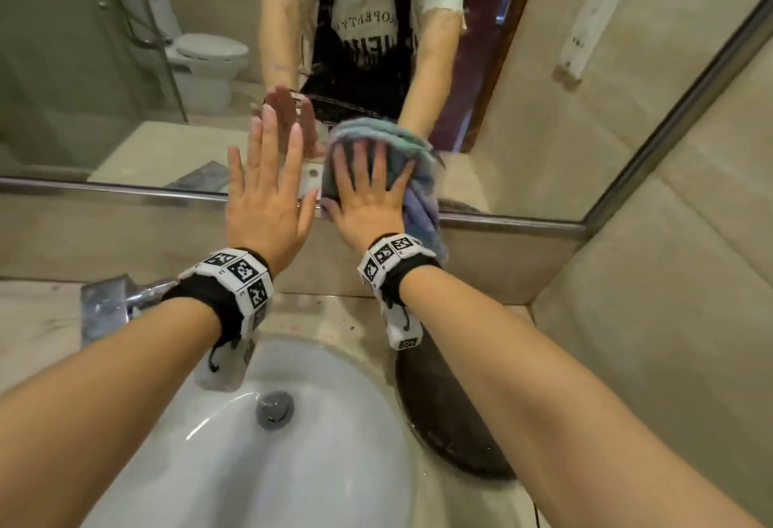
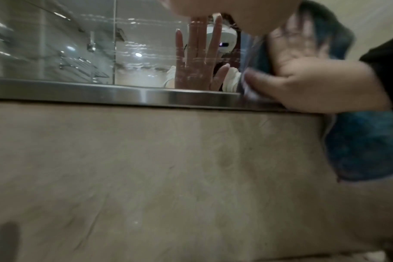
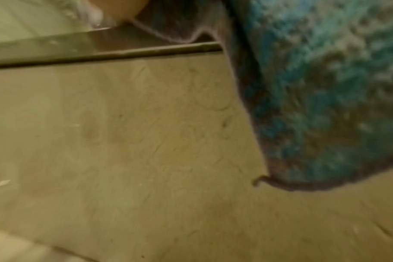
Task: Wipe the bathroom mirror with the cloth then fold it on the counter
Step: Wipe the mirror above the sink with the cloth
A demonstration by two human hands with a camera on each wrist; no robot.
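Observation:
A blue, teal and purple cloth is pressed against the lower part of the bathroom mirror, just above its metal bottom frame. My right hand lies flat on the cloth with its fingers spread and straight. One end of the cloth hangs down past the frame beside that wrist. In the left wrist view the right hand covers the cloth at the frame. The right wrist view is filled by the hanging cloth. My left hand rests flat on the glass to the left, holding nothing.
Below my arms lies a white sink with a grey drain plug. A chrome tap stands at its left. On the beige counter, a dark round object sits right of the sink. A tiled wall closes the right side.

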